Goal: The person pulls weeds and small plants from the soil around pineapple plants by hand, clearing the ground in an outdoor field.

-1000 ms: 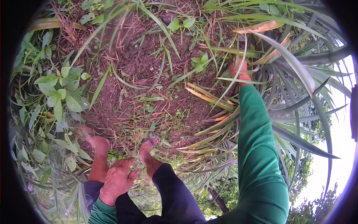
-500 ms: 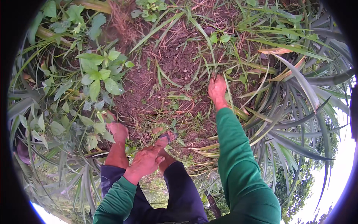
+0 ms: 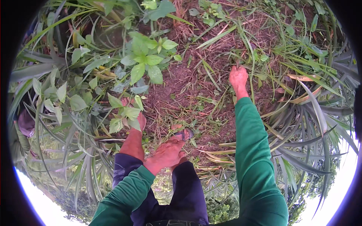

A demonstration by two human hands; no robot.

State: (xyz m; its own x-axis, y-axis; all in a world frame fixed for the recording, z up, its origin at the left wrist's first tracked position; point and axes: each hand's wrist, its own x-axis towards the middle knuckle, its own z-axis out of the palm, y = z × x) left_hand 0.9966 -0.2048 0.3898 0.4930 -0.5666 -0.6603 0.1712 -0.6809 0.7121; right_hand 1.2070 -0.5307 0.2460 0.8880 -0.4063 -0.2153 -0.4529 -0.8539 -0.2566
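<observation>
- Since a second ago, the right hand [image 3: 238, 80] has moved off the spiky plant [image 3: 316, 107], now to its right, to the grass blades [image 3: 246, 39].
- Its fingers are curled in at the grass, which stands just beyond the knuckles; whether they grasp any, I cannot tell.
- The left hand [image 3: 164, 153] hangs behind and left of that grip, over the sandalled foot [image 3: 184, 134]; its hold cannot be told.
- A leafy weed [image 3: 145, 60] grows well left of the grip.

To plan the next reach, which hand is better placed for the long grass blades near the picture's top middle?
Probably the right hand: it is stretched forward, close to these grass blades, while the left hand is farther back, near the right foot in view.
</observation>
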